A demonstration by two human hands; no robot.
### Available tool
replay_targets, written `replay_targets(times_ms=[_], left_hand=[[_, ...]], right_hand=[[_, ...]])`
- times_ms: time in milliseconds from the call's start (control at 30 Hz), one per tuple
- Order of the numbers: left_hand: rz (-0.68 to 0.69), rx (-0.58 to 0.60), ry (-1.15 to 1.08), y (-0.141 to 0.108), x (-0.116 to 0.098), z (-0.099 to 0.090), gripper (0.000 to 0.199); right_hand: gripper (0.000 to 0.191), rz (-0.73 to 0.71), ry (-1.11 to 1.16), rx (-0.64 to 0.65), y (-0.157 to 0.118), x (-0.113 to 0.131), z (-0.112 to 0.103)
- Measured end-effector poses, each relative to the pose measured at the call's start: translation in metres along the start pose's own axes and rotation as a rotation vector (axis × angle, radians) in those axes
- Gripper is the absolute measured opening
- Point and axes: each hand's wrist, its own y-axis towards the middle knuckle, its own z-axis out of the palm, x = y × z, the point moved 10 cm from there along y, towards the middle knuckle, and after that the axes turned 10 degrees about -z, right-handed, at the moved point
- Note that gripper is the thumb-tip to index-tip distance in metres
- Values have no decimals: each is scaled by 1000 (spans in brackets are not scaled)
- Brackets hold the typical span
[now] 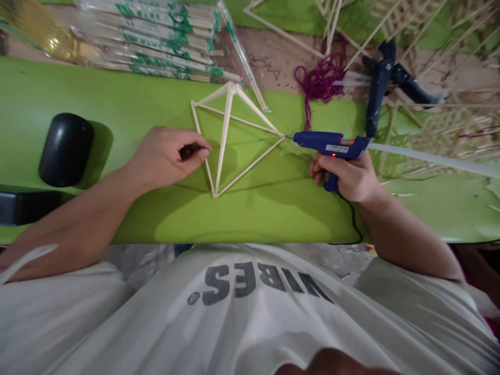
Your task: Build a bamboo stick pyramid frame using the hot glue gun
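Observation:
A pyramid-shaped frame of thin wooden sticks (pixel 222 140) stands on the green tabletop. My left hand (pixel 172 156) is closed, thumb and index finger pinched at the frame's left base stick, part of which the fingertips hide. In my right hand (pixel 347 174) is a blue hot glue gun (pixel 324 143), its small red light lit and fingers wrapped around the handle. The gun's metal nozzle points left and meets the frame's right corner. A long white glue stick (pixel 433 159) sticks out of the gun's back end, and a black cord hangs from its handle.
Packs of wrapped chopsticks (pixel 156 39) lie at the back left beside a bottle of yellowish liquid (pixel 39 28). A black computer mouse-like object (pixel 66 149) sits at left. Purple yarn (pixel 322 78), another dark glue gun (pixel 380 78) and more stick frames (pixel 464 125) occupy the right side.

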Motion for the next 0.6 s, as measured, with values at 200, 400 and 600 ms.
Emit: replay_targets(times_ms=[200, 400, 600], left_hand=[[21, -6, 2, 0, -1, 0, 44], [11, -10, -1, 0, 1, 0, 43], [59, -41, -11, -1, -2, -1, 42]], right_hand=[[57, 6, -15, -6, 0, 0, -1], [54, 6, -26, -5, 0, 3, 0], [46, 4, -40, -9, 1, 4, 0]])
